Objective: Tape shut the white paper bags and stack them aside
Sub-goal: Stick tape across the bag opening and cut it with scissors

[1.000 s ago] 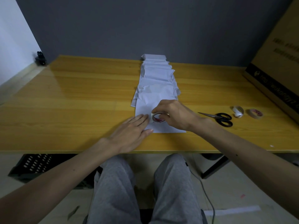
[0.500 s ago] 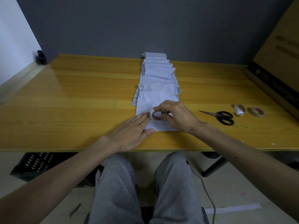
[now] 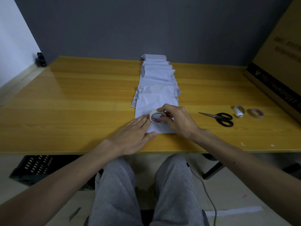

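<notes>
Several white paper bags [image 3: 157, 82] lie overlapped in a row down the middle of the wooden table [image 3: 73, 98], from the back wall toward me. On the nearest bag [image 3: 150, 104] my left hand [image 3: 135, 134] lies flat with straight fingers, pressing its left edge. My right hand [image 3: 176, 120] grips a roll of white tape [image 3: 156, 118] that stands on this bag, just right of my left fingertips. Whether a strip of tape is pulled out is hidden by my fingers.
Black-handled scissors [image 3: 219, 119] lie to the right of the bags, with two more tape rolls [image 3: 239, 110] [image 3: 256, 113] beyond them. A big cardboard box [image 3: 280, 67] fills the right edge. A black crate [image 3: 32, 168] sits under the table at left.
My right hand has tipped the tape roll up and shifted it slightly left on the nearest bag. My left hand has stayed flat on the bag.
</notes>
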`<state>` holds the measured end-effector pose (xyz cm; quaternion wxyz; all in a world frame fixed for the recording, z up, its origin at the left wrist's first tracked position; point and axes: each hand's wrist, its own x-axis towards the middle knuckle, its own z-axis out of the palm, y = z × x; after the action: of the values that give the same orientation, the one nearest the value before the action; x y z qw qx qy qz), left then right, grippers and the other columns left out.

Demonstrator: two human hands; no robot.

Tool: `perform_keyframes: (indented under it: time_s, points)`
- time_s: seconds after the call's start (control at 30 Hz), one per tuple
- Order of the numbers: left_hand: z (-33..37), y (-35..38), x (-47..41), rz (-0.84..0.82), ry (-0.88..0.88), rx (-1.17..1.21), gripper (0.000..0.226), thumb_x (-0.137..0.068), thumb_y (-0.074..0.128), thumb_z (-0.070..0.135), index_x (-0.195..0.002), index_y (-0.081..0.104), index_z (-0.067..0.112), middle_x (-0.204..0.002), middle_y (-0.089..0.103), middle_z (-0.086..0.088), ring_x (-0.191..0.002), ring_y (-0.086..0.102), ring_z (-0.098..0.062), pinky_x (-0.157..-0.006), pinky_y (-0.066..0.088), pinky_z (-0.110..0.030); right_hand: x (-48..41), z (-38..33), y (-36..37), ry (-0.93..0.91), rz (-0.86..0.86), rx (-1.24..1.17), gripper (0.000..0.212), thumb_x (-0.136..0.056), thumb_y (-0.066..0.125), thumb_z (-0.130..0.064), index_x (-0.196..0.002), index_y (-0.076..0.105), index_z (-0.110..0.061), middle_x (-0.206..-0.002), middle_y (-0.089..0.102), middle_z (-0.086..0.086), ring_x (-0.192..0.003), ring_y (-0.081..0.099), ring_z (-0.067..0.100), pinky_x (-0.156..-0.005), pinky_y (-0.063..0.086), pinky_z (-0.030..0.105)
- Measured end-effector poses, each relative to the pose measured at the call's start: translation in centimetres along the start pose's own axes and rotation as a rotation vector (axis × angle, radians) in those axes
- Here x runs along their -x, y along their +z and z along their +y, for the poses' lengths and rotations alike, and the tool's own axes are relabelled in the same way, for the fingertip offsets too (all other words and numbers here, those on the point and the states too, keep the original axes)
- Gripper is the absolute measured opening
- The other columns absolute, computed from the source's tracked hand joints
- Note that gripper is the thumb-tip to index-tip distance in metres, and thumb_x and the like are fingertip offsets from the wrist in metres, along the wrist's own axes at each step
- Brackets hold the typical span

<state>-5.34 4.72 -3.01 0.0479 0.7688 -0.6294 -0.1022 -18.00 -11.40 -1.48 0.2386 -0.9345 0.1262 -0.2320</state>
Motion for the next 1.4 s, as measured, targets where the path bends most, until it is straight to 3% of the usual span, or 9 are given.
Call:
perform_keyframes:
  time_s: [0.23, 0.37, 0.57, 0.7, 0.87, 1.1, 1.27, 1.4]
  points:
    - [-0.3, -0.1, -0.2, -0.052, 0.027, -0.009, 0.089, -0.080, -0.006, 0.070, -0.153, -0.008, 0.019, -0.162, -0.008, 0.002, -0.147, -0.011, -0.008, -0.120, -0.005, -0.027, 0.3, 0.1, 0.5, -0.013, 0.026, -0.067, 0.021, -0.090, 0.062, -0.004, -0.111, 0.064, -0.009, -0.101, 0.066, 0.001, -0.090, 0.062, 0.014, -0.080, 0.053, 0.030]
    - [-0.7, 0.2, -0.1, -0.042, 0.034, -0.016, 0.090, -0.080, -0.010, 0.073, -0.153, -0.009, 0.021, -0.161, -0.011, 0.003, -0.146, -0.013, -0.005, -0.121, -0.003, -0.029, 0.3, 0.1, 0.4, -0.035, 0.048, -0.067, 0.024, -0.090, 0.061, 0.000, -0.112, 0.067, -0.008, -0.096, 0.062, -0.008, -0.089, 0.061, 0.007, -0.082, 0.053, 0.028]
    - [-1.0, 0.2, -0.3, -0.058, 0.043, -0.047, 0.098, -0.073, -0.020, 0.076, -0.153, -0.009, 0.021, -0.161, -0.013, 0.006, -0.144, -0.017, -0.002, -0.120, -0.005, -0.029, 0.4, 0.4, -0.2, -0.067, 0.052, -0.007, 0.028, -0.090, 0.060, 0.002, -0.115, 0.068, -0.007, -0.104, 0.070, 0.004, -0.092, 0.062, 0.007, -0.083, 0.054, 0.027]
    - [-0.8, -0.1, -0.2, -0.082, 0.030, -0.051, 0.091, -0.078, -0.014, 0.071, -0.153, -0.008, 0.020, -0.160, -0.015, 0.007, -0.143, -0.018, -0.001, -0.120, -0.007, -0.028, 0.4, 0.5, -0.7, -0.074, 0.028, 0.041, 0.026, -0.089, 0.059, 0.002, -0.112, 0.069, -0.006, -0.102, 0.071, 0.006, -0.091, 0.066, 0.016, -0.080, 0.055, 0.033]
    - [-1.3, 0.3, -0.4, -0.058, 0.041, -0.063, 0.111, -0.063, -0.030, 0.080, -0.153, -0.006, 0.021, -0.160, -0.014, 0.009, -0.143, -0.017, 0.000, -0.120, -0.006, -0.027, 0.6, 1.2, -1.5, -0.058, 0.021, 0.086, 0.030, -0.086, 0.059, 0.005, -0.110, 0.070, -0.009, -0.096, 0.072, 0.006, -0.085, 0.067, 0.018, -0.075, 0.055, 0.038]
    - [-1.4, 0.4, -0.4, -0.053, 0.047, -0.048, 0.103, -0.069, -0.023, 0.078, -0.153, -0.007, 0.022, -0.159, -0.016, 0.011, -0.143, -0.018, 0.001, -0.120, -0.006, -0.028, 0.9, 1.9, -2.4, -0.058, -0.013, 0.149, 0.037, -0.080, 0.059, 0.009, -0.107, 0.072, -0.013, -0.097, 0.070, 0.000, -0.081, 0.061, 0.010, -0.074, 0.054, 0.039]
    - [-1.3, 0.2, -0.4, -0.069, 0.040, -0.042, 0.093, -0.076, -0.014, 0.073, -0.153, -0.007, 0.022, -0.159, -0.016, 0.011, -0.143, -0.018, 0.001, -0.120, -0.006, -0.027, 1.2, 1.8, -3.2, -0.068, -0.038, 0.194, 0.041, -0.080, 0.059, 0.010, -0.107, 0.072, -0.017, -0.103, 0.069, 0.001, -0.090, 0.064, 0.020, -0.074, 0.054, 0.040]
    - [-1.1, 0.2, -0.4, -0.072, 0.033, -0.034, 0.097, -0.074, -0.016, 0.076, -0.154, -0.006, 0.021, -0.159, -0.015, 0.011, -0.143, -0.017, 0.000, -0.120, -0.005, -0.028, 1.2, 1.7, -3.7, -0.068, -0.073, 0.240, 0.040, -0.083, 0.056, 0.009, -0.108, 0.072, -0.018, -0.104, 0.068, 0.001, -0.091, 0.064, 0.022, -0.071, 0.053, 0.041]
